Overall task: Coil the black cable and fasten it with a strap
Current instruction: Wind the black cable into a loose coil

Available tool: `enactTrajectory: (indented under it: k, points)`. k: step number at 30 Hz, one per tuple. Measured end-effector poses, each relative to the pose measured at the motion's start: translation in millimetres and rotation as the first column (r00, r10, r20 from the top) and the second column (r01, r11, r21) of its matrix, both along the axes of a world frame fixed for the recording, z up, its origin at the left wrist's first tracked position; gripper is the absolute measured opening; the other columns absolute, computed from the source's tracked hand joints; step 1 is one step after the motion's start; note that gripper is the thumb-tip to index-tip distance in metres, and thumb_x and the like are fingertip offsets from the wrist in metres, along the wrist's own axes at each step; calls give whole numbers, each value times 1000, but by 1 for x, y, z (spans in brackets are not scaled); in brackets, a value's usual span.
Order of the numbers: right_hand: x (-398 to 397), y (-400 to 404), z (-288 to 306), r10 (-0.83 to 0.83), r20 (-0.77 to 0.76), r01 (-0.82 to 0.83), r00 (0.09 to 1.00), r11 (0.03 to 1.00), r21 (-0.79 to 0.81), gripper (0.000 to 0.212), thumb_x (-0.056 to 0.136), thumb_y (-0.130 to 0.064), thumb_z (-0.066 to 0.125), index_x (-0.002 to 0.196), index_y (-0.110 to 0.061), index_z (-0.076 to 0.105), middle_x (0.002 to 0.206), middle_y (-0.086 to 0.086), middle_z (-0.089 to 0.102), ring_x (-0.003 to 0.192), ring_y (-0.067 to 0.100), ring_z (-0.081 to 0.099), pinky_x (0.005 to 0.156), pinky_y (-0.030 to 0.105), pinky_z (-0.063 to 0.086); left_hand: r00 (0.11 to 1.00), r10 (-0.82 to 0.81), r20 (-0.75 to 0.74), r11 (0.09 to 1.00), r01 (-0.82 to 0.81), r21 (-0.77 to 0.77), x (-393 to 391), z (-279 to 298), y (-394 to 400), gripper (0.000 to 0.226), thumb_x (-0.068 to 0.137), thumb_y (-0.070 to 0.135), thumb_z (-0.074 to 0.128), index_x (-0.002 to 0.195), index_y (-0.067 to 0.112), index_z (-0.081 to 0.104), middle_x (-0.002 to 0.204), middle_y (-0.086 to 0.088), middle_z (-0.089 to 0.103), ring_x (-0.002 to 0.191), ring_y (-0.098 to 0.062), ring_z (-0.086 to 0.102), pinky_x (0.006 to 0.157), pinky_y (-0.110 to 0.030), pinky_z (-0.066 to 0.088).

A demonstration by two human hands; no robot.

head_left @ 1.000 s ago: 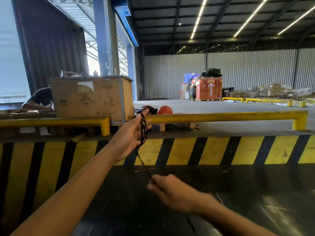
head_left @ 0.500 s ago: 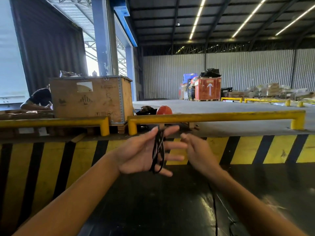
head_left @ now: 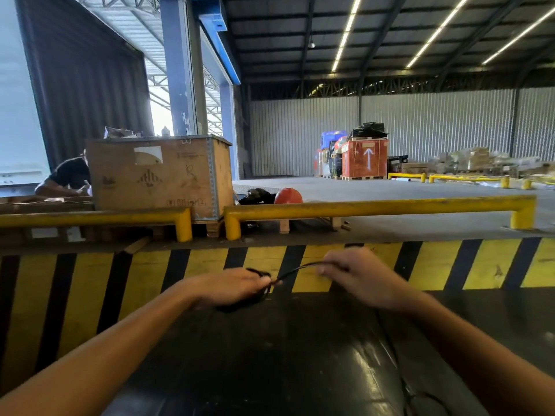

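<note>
My left hand [head_left: 231,288] is closed, palm down, around a small bundle of coiled black cable [head_left: 255,295], whose loops stick out below and to the right of the fingers. One strand of the same cable arcs up and right to my right hand [head_left: 357,276], which pinches it between fingers and thumb. More cable trails down past my right forearm over the dark floor. I see no strap.
A yellow-and-black striped curb [head_left: 435,265] runs across just beyond my hands. Yellow guard rails [head_left: 375,207] stand behind it, with a plywood crate [head_left: 156,175] and an orange helmet [head_left: 288,196]. A person [head_left: 67,178] crouches at far left. Dark glossy floor [head_left: 285,355] lies below.
Both hands have dropped lower. My left hand turned palm down and closed on the coil. My right hand moved away to the right, drawing a strand taut.
</note>
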State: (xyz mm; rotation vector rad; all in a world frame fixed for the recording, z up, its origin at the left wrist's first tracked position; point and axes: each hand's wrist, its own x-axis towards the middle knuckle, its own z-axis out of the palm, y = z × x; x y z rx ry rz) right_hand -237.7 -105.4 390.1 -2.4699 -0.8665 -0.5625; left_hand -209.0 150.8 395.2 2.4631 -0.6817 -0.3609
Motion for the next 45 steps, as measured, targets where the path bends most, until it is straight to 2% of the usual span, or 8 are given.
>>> enactTrajectory:
  k: [9, 14, 22, 27, 30, 33, 37, 45]
  points:
    - [18, 14, -30, -122, 51, 96, 991, 931, 352, 20, 98, -25, 39, 102, -25, 59, 74, -3, 60, 62, 6, 57, 53, 19, 41, 688, -641, -339, 517, 60, -854, -24, 23, -26, 52, 91, 44, 38, 141, 29, 41, 142, -8, 49, 124, -32, 51, 97, -59, 41]
    - [-1, 67, -83, 117, -337, -101, 934, 993, 65, 13, 96, -41, 39, 101, -38, 51, 86, -4, 65, 73, 6, 64, 62, 25, 52, 943, -327, -60, 295, 42, -955, -16, 49, -40, 40, 88, 46, 41, 125, 40, 56, 130, 6, 57, 132, -24, 41, 94, -58, 42]
    - [-4, 7, -2, 38, 8, -37, 999, 997, -63, 18, 94, -36, 46, 78, -42, 50, 70, -15, 55, 72, -5, 57, 62, 11, 41, 926, 182, 330, 975, -126, -184, 9, -1, 10, 32, 98, 43, 29, 105, 29, 57, 87, 1, 58, 73, -3, 56, 66, -24, 43]
    - [14, -14, 27, -75, 221, 35, 972, 983, 180, 6, 88, -24, 61, 84, -25, 65, 66, -15, 57, 69, -4, 57, 60, 8, 43, 978, -54, -200, 981, 14, -193, -11, -20, -5, 33, 95, 51, 26, 119, 47, 49, 127, 5, 49, 115, -19, 52, 99, -46, 44]
    - [18, -7, 14, -159, 202, 87, 966, 942, 324, 15, 92, -24, 56, 78, -29, 58, 64, -14, 55, 67, -7, 56, 59, 7, 41, 723, -460, -515, 791, 72, -607, -26, -10, -19, 46, 92, 50, 34, 136, 37, 43, 141, -3, 46, 122, -29, 51, 94, -53, 47]
    - [13, 12, -18, -70, 37, 59, 997, 964, 260, 18, 96, -23, 46, 86, -30, 60, 77, -7, 64, 72, -2, 61, 62, 18, 49, 613, -714, -338, 485, 84, -870, -38, 13, -35, 54, 92, 46, 43, 143, 30, 36, 142, -8, 49, 124, -33, 51, 95, -59, 42]
    - [-6, 51, -63, 73, -241, -61, 968, 997, 55, 14, 97, -37, 40, 96, -33, 53, 79, -6, 62, 67, 3, 61, 62, 26, 53, 928, -357, -104, 307, 11, -952, -34, 43, -45, 42, 93, 45, 34, 129, 34, 54, 129, 1, 61, 120, -23, 56, 88, -56, 49]
    - [-7, 18, -1, 22, -61, -25, 998, 999, -45, 14, 93, -35, 51, 80, -37, 54, 71, -14, 55, 66, -7, 55, 59, 12, 39, 973, 99, 208, 950, -30, -310, 0, -8, -21, 37, 101, 37, 23, 134, 40, 39, 139, 2, 43, 122, -13, 42, 93, -30, 37]
